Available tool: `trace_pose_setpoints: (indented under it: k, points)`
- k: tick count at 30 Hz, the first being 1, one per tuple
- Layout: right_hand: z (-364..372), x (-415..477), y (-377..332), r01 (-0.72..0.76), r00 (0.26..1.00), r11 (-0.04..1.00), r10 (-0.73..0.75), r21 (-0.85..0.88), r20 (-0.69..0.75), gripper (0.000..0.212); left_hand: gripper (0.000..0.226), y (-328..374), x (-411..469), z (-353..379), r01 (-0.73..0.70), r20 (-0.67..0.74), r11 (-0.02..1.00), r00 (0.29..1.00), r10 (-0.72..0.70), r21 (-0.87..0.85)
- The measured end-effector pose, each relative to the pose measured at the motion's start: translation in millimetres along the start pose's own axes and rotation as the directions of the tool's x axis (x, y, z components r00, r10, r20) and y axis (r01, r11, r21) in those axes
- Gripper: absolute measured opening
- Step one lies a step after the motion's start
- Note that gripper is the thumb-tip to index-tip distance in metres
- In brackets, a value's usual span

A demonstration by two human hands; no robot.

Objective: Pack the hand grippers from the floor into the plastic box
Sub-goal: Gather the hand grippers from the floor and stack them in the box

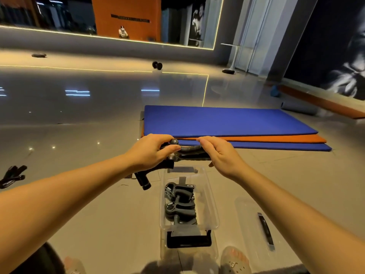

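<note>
Now, both hands were on one hand gripper (188,153), held up just past the far end of the plastic box (213,206). The left hand (150,153) pinched its knobbed head between thumb and fingers; the right hand (221,155) curled over a handle. The gripper's long axis ran hand to hand, head toward the left, with a black handle (143,179) splaying down below the left hand. The box lay beneath both hands, bodyward, equally near each, its long axis crosswise to the gripper. A quarter turn looked needed.
</note>
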State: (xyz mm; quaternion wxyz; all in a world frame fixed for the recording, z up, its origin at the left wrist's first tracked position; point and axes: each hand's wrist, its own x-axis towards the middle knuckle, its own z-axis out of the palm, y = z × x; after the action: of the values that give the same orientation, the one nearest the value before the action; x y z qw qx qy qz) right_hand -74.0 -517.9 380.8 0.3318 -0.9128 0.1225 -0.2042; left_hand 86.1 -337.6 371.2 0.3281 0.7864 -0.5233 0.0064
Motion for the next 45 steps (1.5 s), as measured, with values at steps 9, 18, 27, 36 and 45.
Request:
trace_pose_setpoints:
  k: [9,18,27,36,45]
  points:
    - [23.2,35.5,34.9,0.252,0.967,0.742,-0.172,-0.621,0.187,0.084,0.024,-44.7,47.5,11.6,0.072,0.126,0.980,0.991,-0.049,-0.184]
    - [41.0,72.9,60.7,0.470,0.860,0.450,-0.428,-0.759,0.279,0.061,0.032,-80.2,72.3,22.0,0.116,0.200,0.955,0.978,-0.061,-0.273]
    - [67.7,97.8,83.5,0.505,0.855,0.475,-0.390,-0.721,0.342,0.058,0.029,-107.9,86.0,34.5,0.165,0.264,0.947,0.960,-0.090,-0.274]
    - [99.1,83.5,133.5,0.299,0.923,0.735,-0.059,-0.609,0.381,0.063,0.033,-127.0,88.7,42.6,0.384,0.354,0.889,0.891,-0.286,-0.248]
    - [167.0,63.9,197.1,0.208,0.748,0.806,0.235,-0.555,0.621,0.049,0.026,-133.5,77.9,62.4,0.583,0.520,0.739,0.770,-0.370,-0.338]
